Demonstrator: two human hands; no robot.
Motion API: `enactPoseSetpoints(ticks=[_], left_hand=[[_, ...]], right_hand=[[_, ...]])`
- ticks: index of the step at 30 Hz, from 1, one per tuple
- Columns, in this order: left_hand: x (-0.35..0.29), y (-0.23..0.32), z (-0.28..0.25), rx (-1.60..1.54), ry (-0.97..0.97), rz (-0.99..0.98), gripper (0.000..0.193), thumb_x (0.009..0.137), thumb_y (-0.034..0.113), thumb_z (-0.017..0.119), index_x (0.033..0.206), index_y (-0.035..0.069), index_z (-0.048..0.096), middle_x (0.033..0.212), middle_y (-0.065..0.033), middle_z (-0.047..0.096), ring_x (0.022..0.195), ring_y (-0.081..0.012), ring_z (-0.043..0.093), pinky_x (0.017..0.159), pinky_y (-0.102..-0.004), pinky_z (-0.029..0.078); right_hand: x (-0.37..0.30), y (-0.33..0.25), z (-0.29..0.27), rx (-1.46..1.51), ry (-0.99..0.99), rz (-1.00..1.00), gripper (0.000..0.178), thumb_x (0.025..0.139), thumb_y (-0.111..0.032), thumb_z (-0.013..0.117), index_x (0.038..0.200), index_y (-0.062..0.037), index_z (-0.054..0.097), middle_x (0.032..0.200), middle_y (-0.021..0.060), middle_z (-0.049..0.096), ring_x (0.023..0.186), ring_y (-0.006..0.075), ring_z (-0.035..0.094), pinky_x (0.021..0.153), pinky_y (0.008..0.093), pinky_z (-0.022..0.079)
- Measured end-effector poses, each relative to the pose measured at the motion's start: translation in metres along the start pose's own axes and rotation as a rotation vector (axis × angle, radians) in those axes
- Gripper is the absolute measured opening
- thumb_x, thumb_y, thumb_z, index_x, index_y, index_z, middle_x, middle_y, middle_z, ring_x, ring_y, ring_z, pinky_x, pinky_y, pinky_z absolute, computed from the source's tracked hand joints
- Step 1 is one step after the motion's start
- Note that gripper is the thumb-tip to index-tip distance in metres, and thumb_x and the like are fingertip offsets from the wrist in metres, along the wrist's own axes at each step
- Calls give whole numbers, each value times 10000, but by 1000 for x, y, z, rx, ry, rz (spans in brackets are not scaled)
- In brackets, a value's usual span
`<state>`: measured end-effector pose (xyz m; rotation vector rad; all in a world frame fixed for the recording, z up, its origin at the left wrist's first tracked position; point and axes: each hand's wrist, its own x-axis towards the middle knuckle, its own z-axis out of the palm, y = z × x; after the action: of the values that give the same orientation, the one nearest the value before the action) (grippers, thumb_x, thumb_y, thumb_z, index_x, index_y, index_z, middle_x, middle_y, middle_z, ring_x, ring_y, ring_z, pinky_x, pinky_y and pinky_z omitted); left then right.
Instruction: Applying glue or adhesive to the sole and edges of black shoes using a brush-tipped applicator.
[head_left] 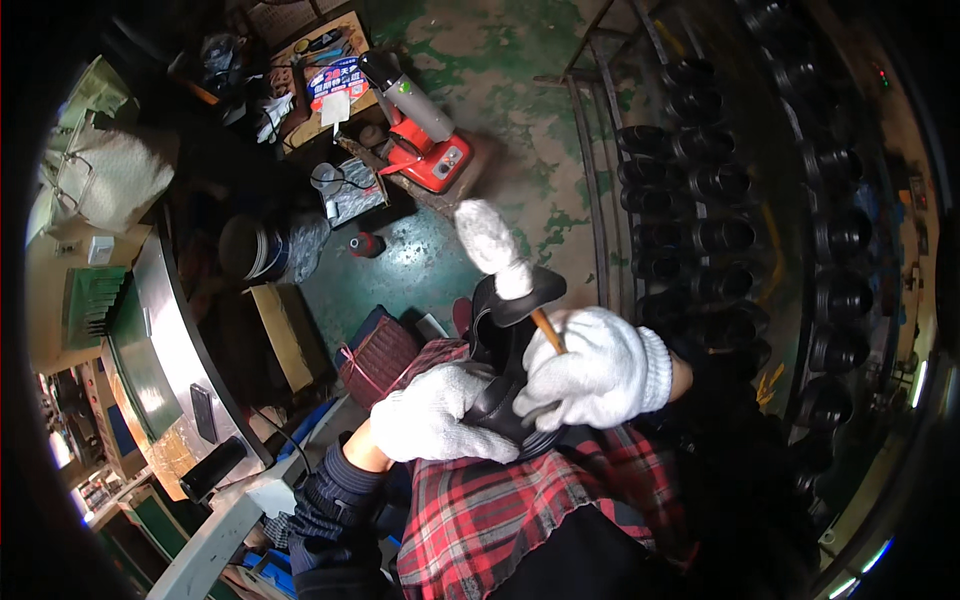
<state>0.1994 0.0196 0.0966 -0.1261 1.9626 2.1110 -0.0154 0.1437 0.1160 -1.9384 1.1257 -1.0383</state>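
Note:
A black leather shoe (492, 400) lies over my lap, on a red and grey plaid cloth (480, 515). My left hand (430, 412), in a white knit glove, grips its near left side. My right hand (595, 370), also gloved in white, closes round a wooden stick handle (547, 330), its fingertips against the shoe's right side. Beyond the handle sits a curved black piece (525, 295); I cannot tell whether it belongs to the shoe. A white cloth-wrapped lump (488, 240) rises past it, seemingly in line with the handle. The gloves hide much of the shoe.
Racks of black shoes (720, 235) line the right. Ahead stands a red and grey machine (430, 150) near a low bench (340, 55). A bottle (367, 244) is on the green floor. At left are a metal-edged table (165, 330) with a phone (203, 412) and a grey frame (215, 540).

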Motion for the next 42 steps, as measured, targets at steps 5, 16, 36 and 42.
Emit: enactPoseSetpoints(ticks=[5,16,36,42], left_hand=[[-5,-3,1,-65,29,-63,304,825,196,841,1045,5,754,1013,-114,734,934,-216,675,855,-346,516],[4,7,-14,-147,-23,-76,258,828,117,843,1041,-4,760,996,-66,761,920,-136,694,878,-311,537],[419,73,-217,1760,-128,320,365,715,469,770,671,116,688,781,-79,671,825,-316,633,869,-511,475],[543,91,-240,1519,138,311,255,705,328,778,740,81,723,853,-124,690,862,-361,670,719,-434,559]], right_hand=[[6,-5,-6,-222,-108,21,171,796,-328,735,862,-170,734,703,58,651,669,268,663,655,407,514],[-4,26,-9,-418,1,380,201,823,-348,738,894,-160,744,696,69,659,656,312,646,658,441,506],[-229,93,-37,-312,404,1144,430,855,-547,673,1070,-180,740,806,130,697,783,378,685,724,498,539],[-232,94,-110,-268,440,1223,416,888,-523,647,1014,-141,754,841,133,712,809,371,695,724,491,534]])
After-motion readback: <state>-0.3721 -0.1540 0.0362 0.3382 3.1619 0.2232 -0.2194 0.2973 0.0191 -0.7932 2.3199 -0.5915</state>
